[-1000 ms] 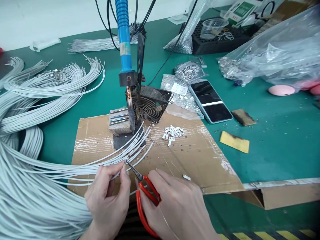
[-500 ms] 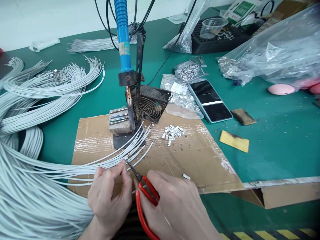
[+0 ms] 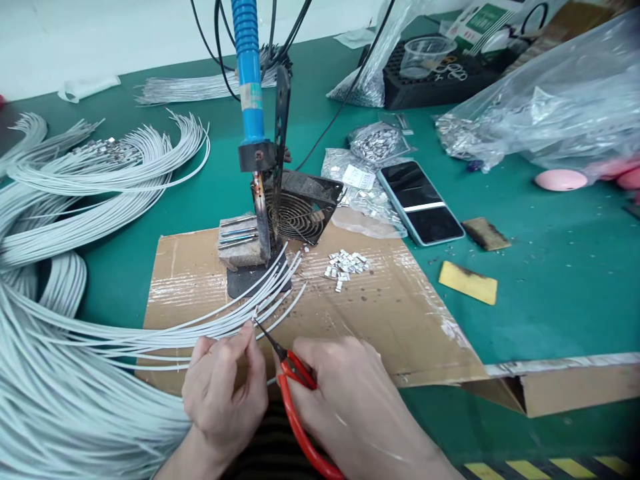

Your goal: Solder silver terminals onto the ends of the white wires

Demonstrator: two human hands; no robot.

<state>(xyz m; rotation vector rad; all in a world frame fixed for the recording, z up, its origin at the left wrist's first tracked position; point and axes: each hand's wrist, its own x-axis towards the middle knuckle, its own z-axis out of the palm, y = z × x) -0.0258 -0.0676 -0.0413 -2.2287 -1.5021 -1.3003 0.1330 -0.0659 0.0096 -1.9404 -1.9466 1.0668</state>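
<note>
My left hand [image 3: 225, 390] is closed in a pinch, thumb against forefinger. A tiny piece sits at its fingertips, too small to make out. My right hand [image 3: 345, 393] grips red-handled scissors [image 3: 305, 437], whose narrow dark tips reach that same spot. The blades look closed or nearly so. Just beyond my fingers, a fan of thin white cables [image 3: 200, 335] crosses the cardboard, ends pointing up and right. Past the cable ends lies a small pile of white-and-silver connectors [image 3: 349, 263].
A blue soldering iron [image 3: 251, 93] stands pointing down on a stand before a small black fan [image 3: 300, 207]. Cardboard [image 3: 400, 313] covers the bench front. Around it are a phone [image 3: 423, 203], a yellow sponge [image 3: 469, 282], bags of parts [image 3: 377, 141] and cable bundles [image 3: 65, 413].
Both hands and the scissors have shifted slightly right. The right hand has turned a little, covering the loose connector near the cardboard's front edge. The cables stay where they were.
</note>
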